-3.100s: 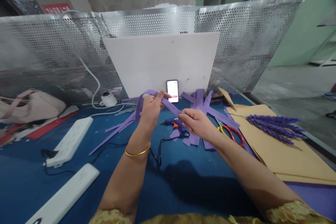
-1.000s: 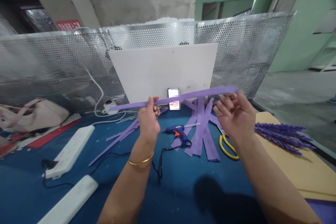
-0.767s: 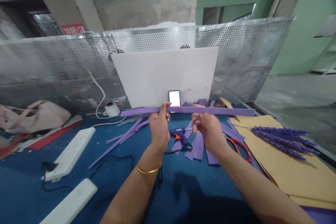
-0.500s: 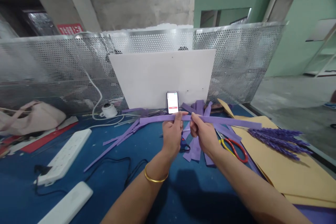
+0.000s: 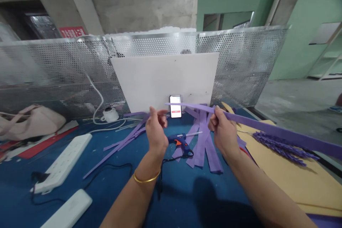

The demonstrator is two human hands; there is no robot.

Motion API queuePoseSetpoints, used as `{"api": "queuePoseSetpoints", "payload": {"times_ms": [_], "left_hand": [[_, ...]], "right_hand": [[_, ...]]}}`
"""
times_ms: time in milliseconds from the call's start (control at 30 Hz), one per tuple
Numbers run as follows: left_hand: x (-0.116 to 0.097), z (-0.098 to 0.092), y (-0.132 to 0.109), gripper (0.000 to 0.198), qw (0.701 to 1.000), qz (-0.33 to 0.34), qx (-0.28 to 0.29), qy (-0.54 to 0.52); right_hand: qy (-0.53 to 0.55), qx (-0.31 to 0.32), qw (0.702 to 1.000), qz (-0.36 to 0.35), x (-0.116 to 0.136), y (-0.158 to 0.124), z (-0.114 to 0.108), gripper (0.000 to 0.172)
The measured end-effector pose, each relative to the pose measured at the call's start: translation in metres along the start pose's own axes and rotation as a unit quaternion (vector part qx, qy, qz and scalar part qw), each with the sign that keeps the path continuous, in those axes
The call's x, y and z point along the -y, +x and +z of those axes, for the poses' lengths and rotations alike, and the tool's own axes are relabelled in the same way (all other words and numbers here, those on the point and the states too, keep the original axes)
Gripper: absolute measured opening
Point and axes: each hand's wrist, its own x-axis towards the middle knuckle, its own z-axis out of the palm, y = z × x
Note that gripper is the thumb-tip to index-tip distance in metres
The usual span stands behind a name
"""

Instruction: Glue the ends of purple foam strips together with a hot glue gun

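A long purple strip (image 5: 256, 123) is pinched between the thumb and fingers of my right hand (image 5: 223, 130). Its narrow end points left, in front of the phone (image 5: 175, 108), and the rest trails off to the right. My left hand (image 5: 156, 128) is raised at the middle with fingers apart and nothing in it. Just right of that wrist lies a blue glue gun (image 5: 179, 141) with a glue stick in its back. Several purple strips (image 5: 200, 142) lie fanned out beneath my right hand, which mostly hides the red scissor handle.
Narrow purple strips (image 5: 125, 139) lie to the left. Power strips (image 5: 62, 162) and black cords cover the left side. Right, purple lavender sprigs (image 5: 283, 146) rest on tan sheets (image 5: 301, 181). A white board (image 5: 165, 78) stands behind, against a perforated metal screen (image 5: 240, 64).
My left hand has let go of the purple strip and moved left. My right hand has moved right with the strip, uncovering the glue gun and covering most of the scissors.
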Motion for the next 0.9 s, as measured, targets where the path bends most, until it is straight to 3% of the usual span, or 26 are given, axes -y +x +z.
{"api": "queuePoseSetpoints", "payload": {"times_ms": [67, 100, 133, 200, 300, 467, 567, 600, 633, 767, 900], "left_hand": [[0.004, 0.008, -0.013, 0.061, 0.997, -0.039, 0.054, 0.031], [0.006, 0.012, -0.02, 0.058, 0.99, -0.062, 0.114, 0.059], [0.008, 0.015, -0.026, 0.055, 0.979, -0.075, 0.172, 0.083], [0.012, 0.021, -0.036, 0.057, 0.962, -0.093, 0.231, 0.114], [0.016, 0.023, -0.041, 0.059, 0.969, -0.091, 0.201, 0.111], [0.016, 0.017, -0.028, 0.052, 0.989, -0.052, 0.094, 0.102], [0.015, 0.015, -0.026, 0.051, 0.997, -0.012, -0.007, 0.073], [0.016, 0.016, -0.027, 0.051, 0.998, -0.006, -0.014, 0.067], [0.017, 0.016, -0.03, 0.051, 0.998, -0.007, 0.003, 0.066], [0.027, 0.021, -0.048, 0.052, 0.974, -0.063, 0.179, 0.121], [0.031, 0.022, -0.055, 0.062, 0.966, -0.105, 0.185, 0.145]], "right_hand": [[-0.004, 0.011, 1.0, 0.012, -0.005, -0.007, 0.004, 0.043], [-0.007, 0.024, 0.999, 0.024, -0.008, -0.012, 0.006, 0.043], [-0.014, 0.047, 0.998, 0.039, -0.01, -0.016, 0.008, 0.044], [-0.04, 0.109, 0.991, 0.071, -0.013, -0.023, 0.012, 0.046], [-0.081, 0.162, 0.979, 0.092, -0.017, -0.026, 0.013, 0.047], [-0.062, 0.046, 0.996, 0.049, -0.016, -0.006, 0.003, 0.045], [-0.048, 0.022, 0.998, 0.015, -0.01, 0.003, -0.001, 0.047], [-0.047, 0.022, 0.999, 0.01, -0.008, 0.003, -0.001, 0.047], [-0.051, 0.025, 0.998, 0.01, -0.007, 0.0, 0.0, 0.047], [-0.102, 0.1, 0.989, 0.048, -0.01, -0.02, 0.011, 0.048], [-0.102, 0.165, 0.977, 0.088, -0.019, -0.029, 0.015, 0.052]]}}
